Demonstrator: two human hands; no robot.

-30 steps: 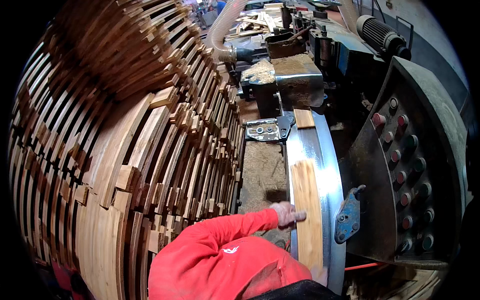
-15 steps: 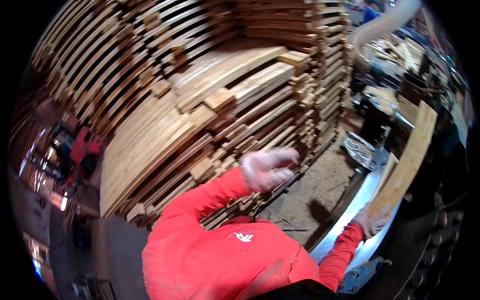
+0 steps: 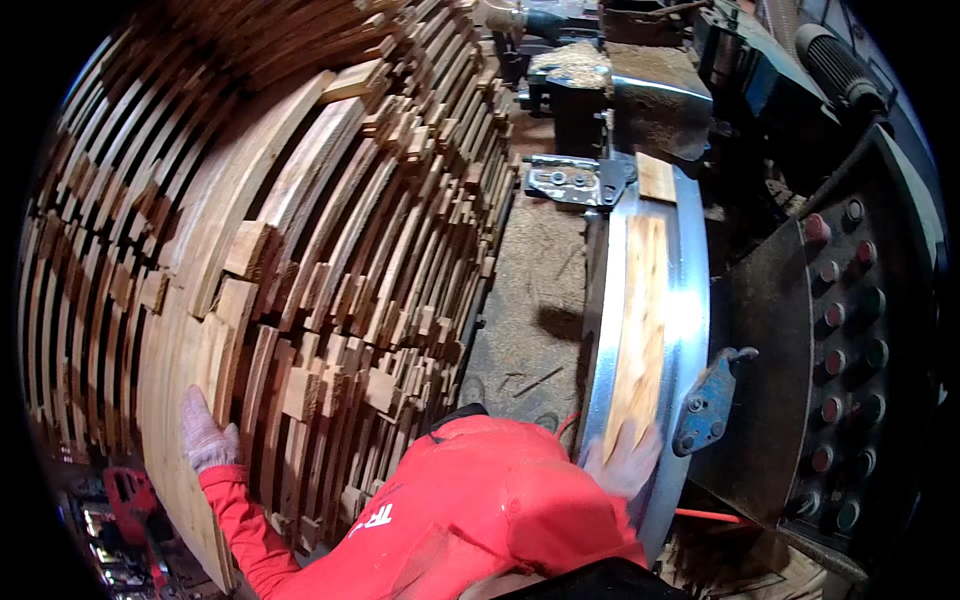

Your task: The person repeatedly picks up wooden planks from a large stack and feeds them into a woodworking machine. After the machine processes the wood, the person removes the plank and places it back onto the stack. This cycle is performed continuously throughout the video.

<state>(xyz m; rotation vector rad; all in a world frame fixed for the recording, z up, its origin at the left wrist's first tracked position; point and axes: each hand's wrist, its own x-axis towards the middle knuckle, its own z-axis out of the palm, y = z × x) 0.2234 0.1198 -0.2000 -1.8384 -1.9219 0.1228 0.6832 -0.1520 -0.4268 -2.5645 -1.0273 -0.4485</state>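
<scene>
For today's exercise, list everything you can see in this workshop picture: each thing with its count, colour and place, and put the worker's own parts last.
Stack of boards: many, too many to count, pale to mid brown, filling the left half.
Plank: one, light yellow-brown, lying lengthwise on the metal table.
Metal table: one, shiny silver, right of centre.
Control panel: one, dark grey with round red and green buttons, far right.
Blue bracket: one, at the table's right edge.
Sawdust floor: brown, between stack and table.
Machine housing: dark, sawdust-covered, top centre.
Red sleeves: bottom centre.
Left hand: gloved, on a board in the stack.
Right hand: on the plank's near end.
</scene>
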